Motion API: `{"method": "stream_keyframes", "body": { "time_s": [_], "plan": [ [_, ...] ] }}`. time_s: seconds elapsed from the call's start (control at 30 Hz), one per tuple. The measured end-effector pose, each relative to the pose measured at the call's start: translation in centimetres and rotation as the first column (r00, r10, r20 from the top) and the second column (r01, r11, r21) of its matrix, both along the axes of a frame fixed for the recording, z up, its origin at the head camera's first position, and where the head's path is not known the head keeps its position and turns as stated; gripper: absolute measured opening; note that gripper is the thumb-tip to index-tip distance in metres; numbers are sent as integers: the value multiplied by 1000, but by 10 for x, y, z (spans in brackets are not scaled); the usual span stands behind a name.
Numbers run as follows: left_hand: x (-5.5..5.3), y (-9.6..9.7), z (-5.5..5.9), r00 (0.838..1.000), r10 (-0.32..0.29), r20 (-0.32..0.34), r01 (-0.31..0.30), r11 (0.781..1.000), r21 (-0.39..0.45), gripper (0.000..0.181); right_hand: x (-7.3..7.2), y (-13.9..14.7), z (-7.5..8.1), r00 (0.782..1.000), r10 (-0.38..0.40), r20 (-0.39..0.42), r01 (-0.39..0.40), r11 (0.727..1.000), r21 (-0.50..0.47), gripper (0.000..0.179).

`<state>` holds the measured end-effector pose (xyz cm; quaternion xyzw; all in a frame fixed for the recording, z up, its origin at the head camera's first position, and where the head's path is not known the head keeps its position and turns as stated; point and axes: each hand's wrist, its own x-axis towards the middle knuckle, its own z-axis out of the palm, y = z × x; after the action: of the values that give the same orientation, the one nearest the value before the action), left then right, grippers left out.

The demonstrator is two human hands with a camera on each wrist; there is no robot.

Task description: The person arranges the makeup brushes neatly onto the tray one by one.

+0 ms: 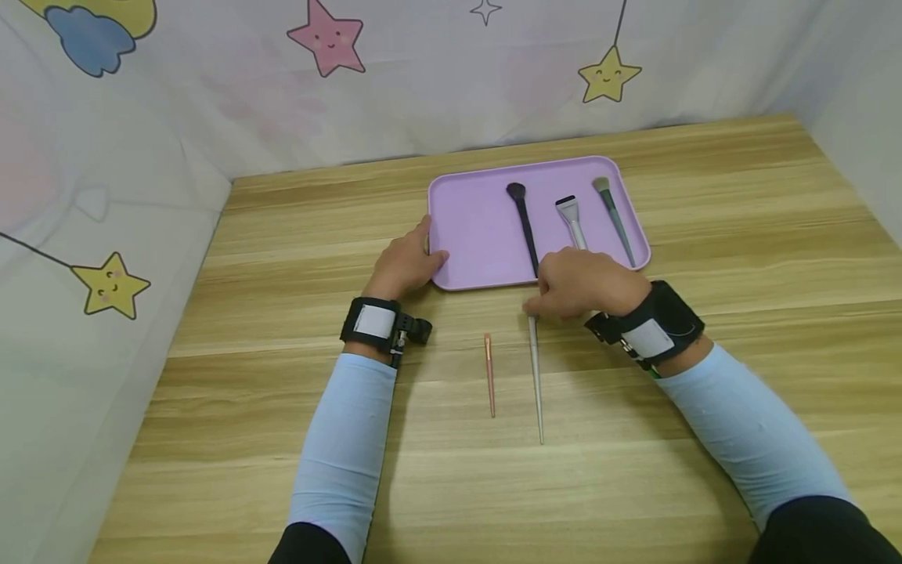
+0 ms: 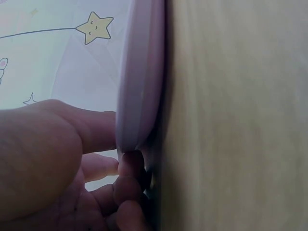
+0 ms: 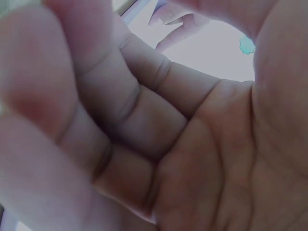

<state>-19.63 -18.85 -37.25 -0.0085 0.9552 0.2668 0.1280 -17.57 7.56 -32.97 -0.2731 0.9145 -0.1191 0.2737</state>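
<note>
A lilac tray (image 1: 479, 227) lies on the table, with my left hand (image 1: 405, 262) gripping its left edge. In the left wrist view, that hand's thumb is over the tray rim (image 2: 139, 77) and its fingers curl beneath. My right hand (image 1: 581, 282) is at the tray's front edge, fingers curled round the upper end of a thin silver-handled makeup brush (image 1: 536, 376); the hand hides the brush head. The right wrist view shows curled fingers (image 3: 139, 110), not the brush. Left of it a small pink makeup brush (image 1: 489, 376) lies on the wood.
On the tray are a black makeup brush (image 1: 522, 215), a flat silver brush (image 1: 569, 215) partly behind the right hand, and a green-handled brush (image 1: 615, 215). The wooden table (image 1: 303, 235) meets a printed curtain (image 1: 423, 102) at its back and left.
</note>
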Motion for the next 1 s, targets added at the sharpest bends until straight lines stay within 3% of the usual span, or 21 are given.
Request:
{"method": "stream_keyframes", "body": {
  "time_s": [0.6,1.0],
  "plan": [
    [0,0,0,1000,-5,-8,5,1000,-2,74,6,-4,3,1000,12,23,-13,1000,25,39],
    [0,0,0,1000,-1,3,1,1000,-6,74,11,-7,1,999,30,40,-32,999,38,46]
  ]
}}
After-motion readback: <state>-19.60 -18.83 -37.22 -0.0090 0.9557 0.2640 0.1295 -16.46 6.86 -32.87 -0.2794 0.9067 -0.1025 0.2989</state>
